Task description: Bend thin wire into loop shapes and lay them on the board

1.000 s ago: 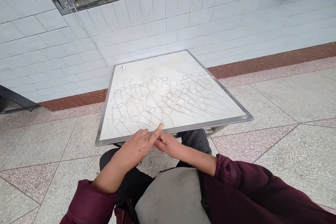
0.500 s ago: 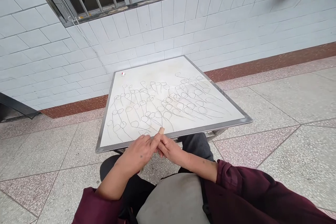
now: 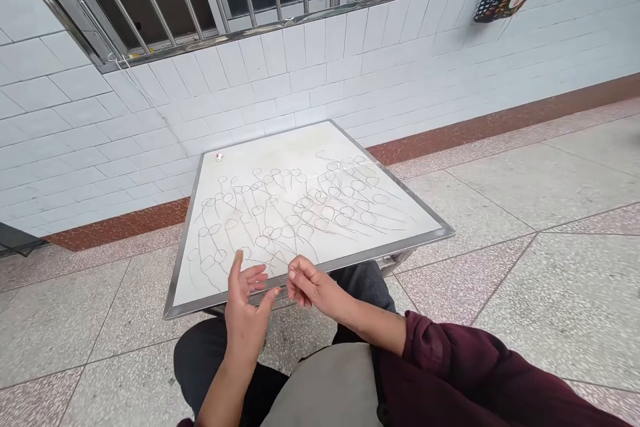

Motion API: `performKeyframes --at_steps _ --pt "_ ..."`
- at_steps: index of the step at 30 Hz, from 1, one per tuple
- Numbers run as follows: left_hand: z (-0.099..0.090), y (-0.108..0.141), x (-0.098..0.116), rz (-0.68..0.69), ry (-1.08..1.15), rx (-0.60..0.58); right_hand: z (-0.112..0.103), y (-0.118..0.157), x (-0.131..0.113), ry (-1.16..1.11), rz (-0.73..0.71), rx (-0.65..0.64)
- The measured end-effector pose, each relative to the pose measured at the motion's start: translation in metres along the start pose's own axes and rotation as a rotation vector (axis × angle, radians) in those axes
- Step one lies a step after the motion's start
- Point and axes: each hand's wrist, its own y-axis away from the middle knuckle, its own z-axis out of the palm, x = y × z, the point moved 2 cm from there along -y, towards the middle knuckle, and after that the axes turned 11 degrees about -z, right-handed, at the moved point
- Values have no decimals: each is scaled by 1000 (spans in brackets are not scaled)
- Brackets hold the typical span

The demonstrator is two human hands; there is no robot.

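White tiles (image 3: 280,73) are rising behind the table (image 3: 285,148), where many looped strands (image 3: 307,202) are already lying. By its near edge the left hand (image 3: 246,313) is holding its fingers apart; the right hand (image 3: 313,287) is pinching — on what, one cannot tell. What remains isn't showing.

The thin loops (image 3: 270,234) are dark, the tabletop (image 3: 280,147) white, the sleeve (image 3: 470,350) maroon.
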Motion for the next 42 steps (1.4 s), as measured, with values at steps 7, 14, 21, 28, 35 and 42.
performKeyframes --at_steps 7,14,21,28,35,42 --pt "23 11 0 -289 552 -108 5 4 -5 -17 14 -10" --pt "22 14 -2 -289 540 -22 6 4 -7 -58 32 -26" --pt "22 13 -7 -289 593 2 6 2 -1 -147 61 -68" --pt "20 15 -13 -313 654 -16 3 2 0 -291 144 -134" --pt "25 23 -12 -357 534 -25 -5 1 9 -162 -20 -31" --pt "28 27 -6 -409 499 -94 -8 3 17 -94 -13 -79"
